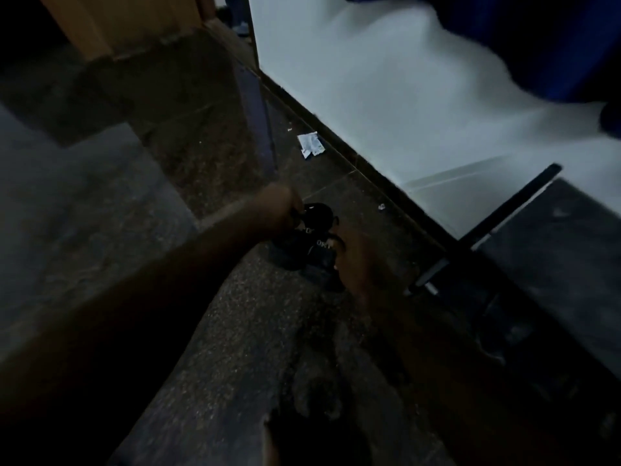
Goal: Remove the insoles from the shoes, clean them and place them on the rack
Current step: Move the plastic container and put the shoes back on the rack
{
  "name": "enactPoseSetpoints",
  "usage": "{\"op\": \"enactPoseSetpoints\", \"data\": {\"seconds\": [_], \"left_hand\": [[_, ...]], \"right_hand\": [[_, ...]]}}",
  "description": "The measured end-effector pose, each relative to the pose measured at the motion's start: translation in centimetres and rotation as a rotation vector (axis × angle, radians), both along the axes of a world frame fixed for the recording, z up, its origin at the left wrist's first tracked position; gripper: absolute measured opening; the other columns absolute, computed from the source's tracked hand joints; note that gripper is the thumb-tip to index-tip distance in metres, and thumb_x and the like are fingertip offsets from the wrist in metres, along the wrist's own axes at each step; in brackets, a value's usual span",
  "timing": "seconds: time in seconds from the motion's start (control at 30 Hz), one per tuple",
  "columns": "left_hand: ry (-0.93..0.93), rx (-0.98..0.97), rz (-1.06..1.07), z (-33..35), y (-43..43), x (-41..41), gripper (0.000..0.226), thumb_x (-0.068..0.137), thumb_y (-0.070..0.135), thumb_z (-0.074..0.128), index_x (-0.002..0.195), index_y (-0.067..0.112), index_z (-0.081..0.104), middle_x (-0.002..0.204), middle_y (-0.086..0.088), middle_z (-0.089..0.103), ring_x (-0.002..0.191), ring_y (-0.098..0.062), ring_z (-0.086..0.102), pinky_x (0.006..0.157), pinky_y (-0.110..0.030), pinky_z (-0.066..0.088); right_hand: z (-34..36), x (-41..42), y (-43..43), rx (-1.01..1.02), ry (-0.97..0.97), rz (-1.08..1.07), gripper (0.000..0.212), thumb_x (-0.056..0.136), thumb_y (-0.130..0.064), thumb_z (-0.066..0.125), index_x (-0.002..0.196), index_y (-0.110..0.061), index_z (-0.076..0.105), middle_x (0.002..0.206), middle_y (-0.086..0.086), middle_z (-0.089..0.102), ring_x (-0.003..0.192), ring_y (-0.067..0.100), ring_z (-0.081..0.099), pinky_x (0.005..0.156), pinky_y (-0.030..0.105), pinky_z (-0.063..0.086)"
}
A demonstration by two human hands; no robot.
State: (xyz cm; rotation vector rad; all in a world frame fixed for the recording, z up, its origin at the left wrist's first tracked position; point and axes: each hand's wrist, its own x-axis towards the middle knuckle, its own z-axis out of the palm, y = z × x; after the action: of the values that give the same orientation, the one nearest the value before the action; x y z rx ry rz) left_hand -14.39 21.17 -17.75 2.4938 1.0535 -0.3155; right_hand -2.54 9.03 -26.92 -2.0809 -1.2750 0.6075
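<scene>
A pair of dark shoes [309, 250] with white lettering on the tongues stands on the dim speckled floor near the wall. My left hand [277, 210] reaches in from the left and its curled fingers grip the upper rim of the far shoe. My right hand [358, 260] comes from the lower right and rests against the near shoe; the blur hides how its fingers lie. No insole can be made out in the dark.
A dark rack [504, 230] with a black bar stands at the right against the pale wall [386, 79]. A scrap of white paper [311, 145] lies on the floor by the skirting. A stone step [161, 105] rises at the left.
</scene>
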Motion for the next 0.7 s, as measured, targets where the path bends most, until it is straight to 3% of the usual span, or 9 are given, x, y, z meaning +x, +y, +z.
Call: {"op": "enactPoseSetpoints", "data": {"seconds": [0.07, 0.17, 0.3, 0.37, 0.43, 0.6, 0.7], "left_hand": [[-0.045, 0.018, 0.022, 4.5, -1.7, -0.5, 0.023, 0.092, 0.011, 0.060, 0.112, 0.006, 0.071, 0.112, -0.015, 0.070, 0.100, -0.029, 0.066, 0.072, -0.023, 0.041], [-0.077, 0.062, 0.020, 12.1, -4.6, -1.1, 0.026, 0.091, 0.012, 0.060, 0.115, 0.012, 0.072, 0.112, -0.012, 0.071, 0.099, -0.028, 0.067, 0.072, -0.021, 0.038], [-0.124, 0.091, -0.023, 21.2, -9.2, -1.7, 0.024, 0.090, 0.014, 0.063, 0.112, 0.016, 0.073, 0.107, -0.011, 0.073, 0.095, -0.029, 0.068, 0.077, -0.026, 0.044], [-0.191, 0.084, -0.016, 24.4, -11.5, -1.8, 0.024, 0.088, 0.013, 0.066, 0.110, 0.017, 0.074, 0.104, -0.011, 0.073, 0.092, -0.030, 0.070, 0.082, -0.034, 0.051], [-0.284, 0.111, -0.043, 27.2, -14.0, -1.0, 0.023, 0.086, 0.012, 0.068, 0.107, 0.017, 0.075, 0.104, -0.013, 0.074, 0.092, -0.032, 0.070, 0.083, -0.035, 0.052], [-0.381, 0.153, -0.124, 30.4, -20.9, 3.6, 0.032, 0.089, 0.030, 0.057, 0.112, 0.016, 0.074, 0.109, -0.014, 0.072, 0.099, -0.034, 0.066, 0.074, -0.018, 0.034], [-0.444, 0.097, -0.176, 29.7, -24.1, 7.4, 0.049, 0.077, 0.035, 0.043, 0.103, 0.010, 0.075, 0.096, -0.017, 0.073, 0.087, -0.034, 0.069, 0.079, -0.031, 0.052]], "right_hand": [[4.6, -0.7, -2.0, 0.011, -0.034, -0.024, 0.031, 0.096, -0.013, 0.052, 0.125, -0.008, 0.061, 0.122, 0.016, 0.063, 0.115, 0.032, 0.057, 0.098, 0.038, 0.041], [13.4, -1.1, -5.1, -0.013, 0.070, -0.043, 0.032, 0.099, -0.020, 0.050, 0.128, -0.008, 0.059, 0.127, 0.014, 0.060, 0.118, 0.030, 0.055, 0.097, 0.034, 0.041], [23.0, -0.6, -10.2, 0.046, 0.148, 0.012, 0.043, 0.088, -0.029, 0.067, 0.126, -0.012, 0.056, 0.123, 0.012, 0.061, 0.114, 0.029, 0.056, 0.096, 0.041, 0.047], [26.6, 0.2, -13.0, 0.067, 0.154, 0.021, 0.050, 0.082, -0.022, 0.073, 0.126, -0.012, 0.054, 0.123, 0.012, 0.059, 0.113, 0.030, 0.057, 0.095, 0.046, 0.047], [29.1, 1.3, -16.0, 0.076, 0.159, -0.012, 0.053, 0.078, -0.010, 0.073, 0.127, -0.014, 0.052, 0.122, 0.012, 0.058, 0.109, 0.032, 0.058, 0.093, 0.048, 0.048], [32.2, 4.1, -23.1, 0.095, 0.128, -0.131, 0.044, 0.078, 0.002, 0.061, 0.115, -0.018, 0.049, 0.118, 0.006, 0.054, 0.107, 0.025, 0.057, 0.090, 0.047, 0.051], [32.5, 6.3, -27.1, 0.049, 0.075, -0.223, 0.040, 0.070, -0.012, 0.049, 0.109, -0.020, 0.047, 0.105, 0.004, 0.057, 0.095, 0.025, 0.061, 0.081, 0.048, 0.052]]}}
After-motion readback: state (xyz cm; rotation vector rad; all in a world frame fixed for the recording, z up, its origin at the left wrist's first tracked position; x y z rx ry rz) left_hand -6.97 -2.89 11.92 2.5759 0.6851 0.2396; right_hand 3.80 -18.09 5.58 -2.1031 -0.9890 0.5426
